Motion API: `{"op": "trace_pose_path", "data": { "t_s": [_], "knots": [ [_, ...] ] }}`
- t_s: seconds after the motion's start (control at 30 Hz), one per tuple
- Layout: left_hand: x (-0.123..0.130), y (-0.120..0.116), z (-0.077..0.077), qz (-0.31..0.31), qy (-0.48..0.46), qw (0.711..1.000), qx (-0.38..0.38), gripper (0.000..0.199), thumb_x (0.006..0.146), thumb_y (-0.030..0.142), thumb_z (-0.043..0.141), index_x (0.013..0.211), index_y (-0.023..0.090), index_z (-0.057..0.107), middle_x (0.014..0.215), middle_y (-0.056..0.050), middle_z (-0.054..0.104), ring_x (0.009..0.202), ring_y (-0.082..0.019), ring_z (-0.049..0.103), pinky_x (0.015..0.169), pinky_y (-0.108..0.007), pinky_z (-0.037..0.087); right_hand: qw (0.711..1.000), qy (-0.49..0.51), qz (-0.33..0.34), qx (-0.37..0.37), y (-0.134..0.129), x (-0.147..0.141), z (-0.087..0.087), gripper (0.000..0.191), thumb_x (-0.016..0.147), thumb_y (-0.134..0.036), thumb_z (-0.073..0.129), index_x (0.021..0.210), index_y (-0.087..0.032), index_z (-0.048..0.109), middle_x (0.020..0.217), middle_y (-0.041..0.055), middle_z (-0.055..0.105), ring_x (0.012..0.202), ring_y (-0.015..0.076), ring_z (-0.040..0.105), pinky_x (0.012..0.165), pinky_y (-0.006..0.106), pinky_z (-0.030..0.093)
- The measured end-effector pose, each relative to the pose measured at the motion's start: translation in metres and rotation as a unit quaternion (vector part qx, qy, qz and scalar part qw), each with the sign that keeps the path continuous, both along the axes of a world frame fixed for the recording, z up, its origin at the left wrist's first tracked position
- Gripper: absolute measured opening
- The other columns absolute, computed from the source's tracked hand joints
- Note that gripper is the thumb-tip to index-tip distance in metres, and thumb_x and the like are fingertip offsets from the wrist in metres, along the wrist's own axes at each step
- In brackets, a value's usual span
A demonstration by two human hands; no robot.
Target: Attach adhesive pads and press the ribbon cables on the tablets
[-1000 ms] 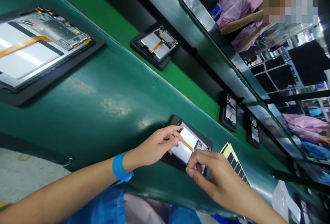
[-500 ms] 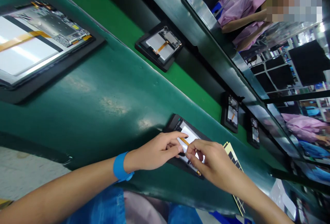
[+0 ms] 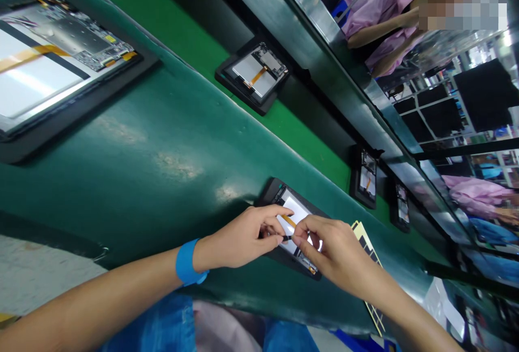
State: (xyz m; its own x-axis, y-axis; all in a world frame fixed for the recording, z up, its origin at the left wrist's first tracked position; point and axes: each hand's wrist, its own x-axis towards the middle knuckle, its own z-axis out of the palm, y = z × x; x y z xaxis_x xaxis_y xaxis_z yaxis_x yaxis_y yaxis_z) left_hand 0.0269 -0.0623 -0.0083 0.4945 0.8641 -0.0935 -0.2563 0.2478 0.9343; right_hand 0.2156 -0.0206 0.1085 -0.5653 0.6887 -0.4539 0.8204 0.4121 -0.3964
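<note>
An opened tablet [image 3: 300, 208] lies in a black tray on the green bench, its pale inner panel crossed by an orange flat cable [image 3: 288, 220]. Over it, a short black strip [image 3: 287, 238] spans the gap between my fingertips. My left hand [image 3: 243, 236], with a blue band on its wrist, pinches one end while its index finger reaches over the panel. The other end is pinched by my right hand [image 3: 332, 246], which hides part of the tablet's lower end. Beside my right forearm lies a yellow-edged sheet with black pieces [image 3: 367, 244].
Another opened tablet [image 3: 36, 84] sits in its tray at the bench's left. Beyond the bench edge, a bright green conveyor [image 3: 308, 149] carries several units, including a near one [image 3: 255, 75]. A metal rail [image 3: 324, 44] runs behind. People in pink work across the line.
My fingertips have drawn slightly apart, showing more of the black strip between them. The units on the conveyor have shifted slightly right in view.
</note>
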Motion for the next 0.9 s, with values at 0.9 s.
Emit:
{"op": "trace_pose_path", "data": {
  "t_s": [0.9],
  "knots": [
    [-0.025,0.009,-0.007,0.272,0.246,0.912,0.185,0.045,0.097,0.023,0.052,0.141,0.016,0.055,0.129,-0.012,0.069,0.118,-0.026,0.065,0.105,-0.043,0.049,0.998,0.04,0.051,-0.023,0.027,0.009,-0.021,0.017,0.104,-0.029,0.05,0.093,-0.023,0.061,0.094,0.0019,0.066,0.077,0.0142,0.061,0.069,0.026,0.045]
  ]
}}
